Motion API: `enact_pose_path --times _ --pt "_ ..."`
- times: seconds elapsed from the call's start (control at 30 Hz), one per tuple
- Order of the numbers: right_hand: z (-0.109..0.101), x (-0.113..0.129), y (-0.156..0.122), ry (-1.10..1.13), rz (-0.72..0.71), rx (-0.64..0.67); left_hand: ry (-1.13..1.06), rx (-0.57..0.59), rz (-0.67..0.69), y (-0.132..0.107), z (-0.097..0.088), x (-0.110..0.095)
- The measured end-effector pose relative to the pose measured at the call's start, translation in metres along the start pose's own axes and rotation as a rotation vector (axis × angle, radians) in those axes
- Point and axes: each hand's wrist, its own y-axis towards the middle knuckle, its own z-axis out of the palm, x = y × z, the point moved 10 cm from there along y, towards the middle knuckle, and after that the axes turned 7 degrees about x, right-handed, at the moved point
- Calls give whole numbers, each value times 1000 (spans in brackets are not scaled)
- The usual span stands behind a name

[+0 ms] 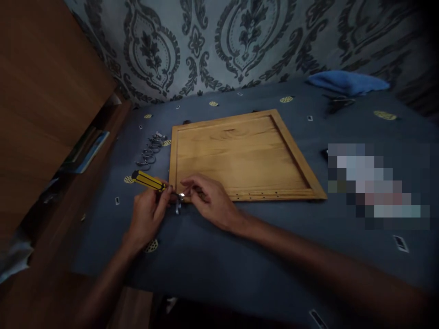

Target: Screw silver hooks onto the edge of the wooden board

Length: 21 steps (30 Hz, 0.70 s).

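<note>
My left hand [150, 210] is closed around a yellow and black screwdriver [149, 181], its handle pointing up and to the left. A shiny curved metal hook [178, 204] hangs between my two hands, at the near left corner of the wooden panel [226, 155]. My right hand [212, 201] reaches over the panel's near edge, thumb and fingers pinched together beside the hook. Whatever those fingertips hold is too small to make out. The panel has a raised border and lies flat, with several small dark holes along its near edge.
Several more metal hooks [148, 153] lie in a row left of the panel. The dark blue cloth [240, 265] covers the surface. At the back right are a blue cloth [348, 82] and a dark object [338, 103]. A wooden cabinet [44, 91] stands at left.
</note>
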Motion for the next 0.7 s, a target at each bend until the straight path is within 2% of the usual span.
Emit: enact_pose_path --times 0.1,0.23,0.33,0.5,0.6,0.7 --pt "1 12 -12 -201 -118 37 16 -2 -9 0 0 3" --pt "17 24 -30 -424 -299 173 12 -8 23 -1 0 2" --pt "27 21 -34 -508 -305 257 45 -14 62 -1 0 -3" --pt "34 20 -31 -573 -292 298 141 13 103 0 0 -10" --pt "33 21 -30 -569 -290 307 169 -33 126 2 -7 -14" --pt "32 21 -30 -555 -287 311 93 -70 133 6 -13 -17"
